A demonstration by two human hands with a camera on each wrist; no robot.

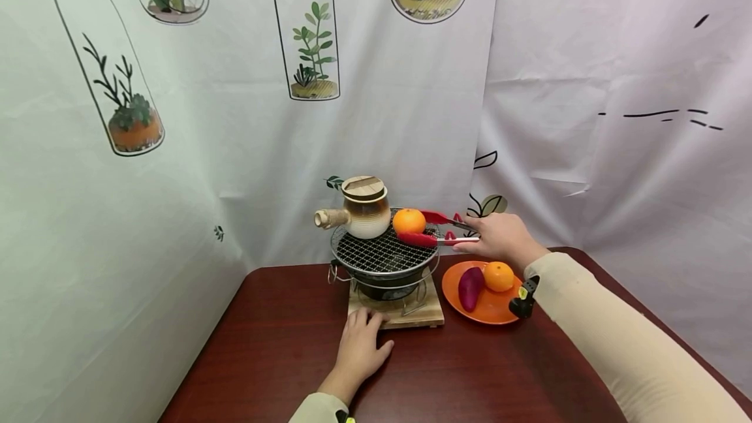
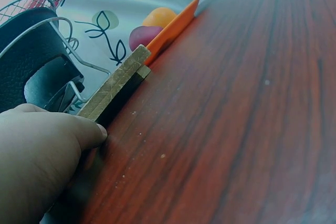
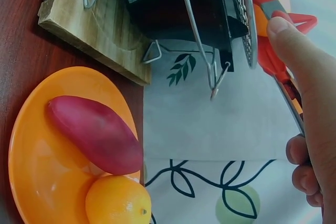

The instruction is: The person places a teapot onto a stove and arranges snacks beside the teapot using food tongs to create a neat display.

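Note:
My right hand (image 1: 499, 237) grips a pair of tongs (image 1: 431, 239) with red tips and metal arms. The tips lie on either side of an orange (image 1: 408, 221) at the right part of the round grill mesh (image 1: 382, 253). Beside that orange, on the mesh, stands a lidded clay pot (image 1: 369, 217) with its handle pointing left. My left hand (image 1: 360, 351) rests at the front edge of the wooden board (image 1: 420, 315) under the grill, fingers relaxed over it. In the left wrist view the thumb (image 2: 94, 132) lies beside the board's edge, and the other fingers are hidden.
Right of the grill, an orange plate (image 1: 490, 316) holds a purple sweet potato (image 1: 470, 288) and another orange (image 1: 499, 276). The black stove body (image 3: 173, 14) sits in a wire stand on the board. A printed cloth (image 1: 399, 129) hangs behind the dark red table (image 1: 282, 325).

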